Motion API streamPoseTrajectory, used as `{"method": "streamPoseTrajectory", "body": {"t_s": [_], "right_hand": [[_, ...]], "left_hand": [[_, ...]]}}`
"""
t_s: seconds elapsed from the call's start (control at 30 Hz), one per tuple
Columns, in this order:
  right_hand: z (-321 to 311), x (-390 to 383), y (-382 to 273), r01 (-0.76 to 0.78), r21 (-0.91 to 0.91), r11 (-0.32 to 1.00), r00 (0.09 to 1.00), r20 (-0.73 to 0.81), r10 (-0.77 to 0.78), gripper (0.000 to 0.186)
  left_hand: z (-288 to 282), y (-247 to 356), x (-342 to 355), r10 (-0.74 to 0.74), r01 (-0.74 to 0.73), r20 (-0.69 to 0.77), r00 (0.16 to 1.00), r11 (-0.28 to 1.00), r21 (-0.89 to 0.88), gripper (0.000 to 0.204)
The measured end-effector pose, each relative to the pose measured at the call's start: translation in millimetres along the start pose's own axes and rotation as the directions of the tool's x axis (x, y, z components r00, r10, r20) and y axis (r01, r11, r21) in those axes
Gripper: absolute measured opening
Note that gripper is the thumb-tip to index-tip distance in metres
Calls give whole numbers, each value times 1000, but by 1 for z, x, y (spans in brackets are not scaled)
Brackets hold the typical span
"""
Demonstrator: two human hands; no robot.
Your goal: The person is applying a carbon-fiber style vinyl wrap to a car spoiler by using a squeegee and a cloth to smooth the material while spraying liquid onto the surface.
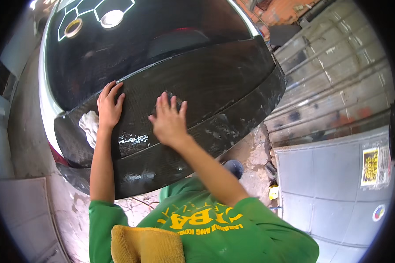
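A black woven carbon-fibre panel [215,83] lies across the rear of a car. My left hand [109,106] rests flat on the panel's left part, fingers spread, holding nothing. Just left of it lies a white rag [89,126]. My right hand [169,119] presses a small dark pad [170,96] against the panel near its middle; the fingers cover most of the pad. A scuffed shiny patch [133,139] shows on the panel between my two wrists.
The car's dark rear window [131,39] reflects lights above the panel. A yellow cloth [147,244] hangs at my chest. Grey metal shutters [338,74] and a grey door [329,184] stand to the right. Rough concrete floor [254,153] lies below the panel.
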State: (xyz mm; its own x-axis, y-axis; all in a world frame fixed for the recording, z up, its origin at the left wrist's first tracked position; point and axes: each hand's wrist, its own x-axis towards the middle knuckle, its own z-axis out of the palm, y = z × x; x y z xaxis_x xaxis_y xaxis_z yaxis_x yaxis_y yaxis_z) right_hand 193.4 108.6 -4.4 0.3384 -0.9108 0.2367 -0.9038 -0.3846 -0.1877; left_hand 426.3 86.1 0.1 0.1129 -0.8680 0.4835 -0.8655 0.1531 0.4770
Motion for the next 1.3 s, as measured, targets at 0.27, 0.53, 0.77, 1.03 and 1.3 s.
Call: {"method": "streamPoseTrajectory", "body": {"t_s": [0.27, 0.53, 0.77, 1.03, 1.3], "right_hand": [[-64, 45, 106, -175, -399, 900, 944, 192, 269, 70], [-53, 71, 190, -393, -118, 912, 918, 16, 397, 49], [-26, 106, 87, -61, -209, 976, 968, -251, 7, 57], [-34, 128, 81, 168, -115, 979, 980, -86, -179, 47], [-18, 108, 12, 309, -17, 951, 948, -76, -309, 52]], "left_hand": [[0, 16, 7, -58, 62, -31, 998, 991, 120, 37], [-7, 8, 7, -33, 16, -92, 995, 983, -182, 38], [-4, 0, 15, -287, 208, -240, 927, 929, -305, 31], [-18, -14, 6, -438, 305, -125, 890, 777, -551, 29], [-32, -33, 19, -603, 356, 87, 793, 342, -870, 34]]}}
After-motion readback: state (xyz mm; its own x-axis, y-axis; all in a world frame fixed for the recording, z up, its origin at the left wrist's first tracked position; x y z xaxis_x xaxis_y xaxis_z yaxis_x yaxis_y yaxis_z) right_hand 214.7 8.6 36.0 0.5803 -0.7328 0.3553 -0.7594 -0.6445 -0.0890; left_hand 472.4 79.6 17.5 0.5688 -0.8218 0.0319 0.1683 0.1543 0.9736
